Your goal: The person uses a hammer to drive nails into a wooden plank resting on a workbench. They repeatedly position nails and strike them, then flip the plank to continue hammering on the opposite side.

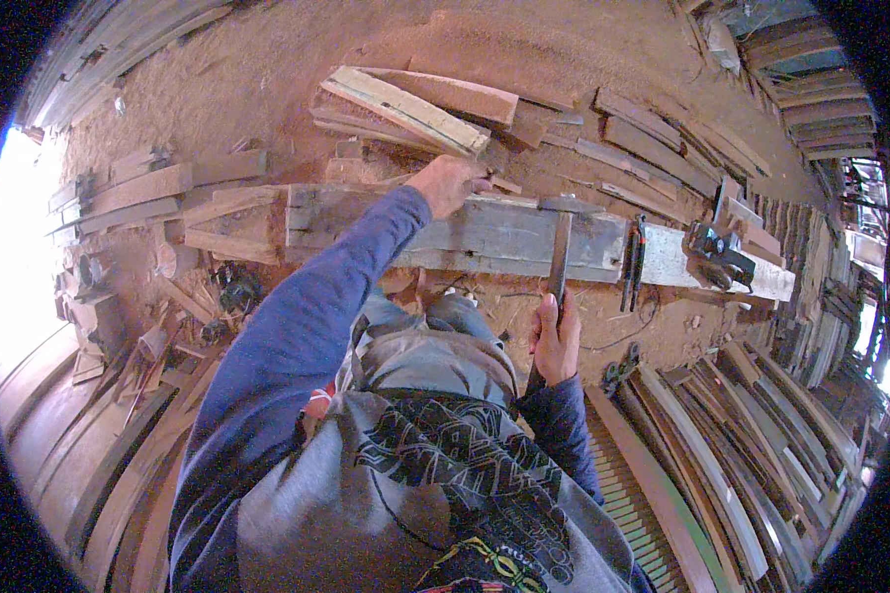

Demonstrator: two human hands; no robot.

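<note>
My right hand (556, 341) is wrapped round the handle of a hammer (561, 247). Its metal head points away from me, above the far edge of a thick grey wooden beam (366, 225) used as a bench. Past that same edge, to the left of the hammer, is my left hand (445, 186). Its fingers are bent together near the close end of a pale wooden plank (405, 107). Whatever sits between them is too small to make out.
On the beam's right part lie a pair of dark-handled pincers or pliers (635, 262) and a black tool like a hand plane (719, 259). Loose boards (653, 148) lie on the sawdust floor beyond. Stacked timber strips (702, 455) stand at the lower right, with more boards (133, 193) to the left.
</note>
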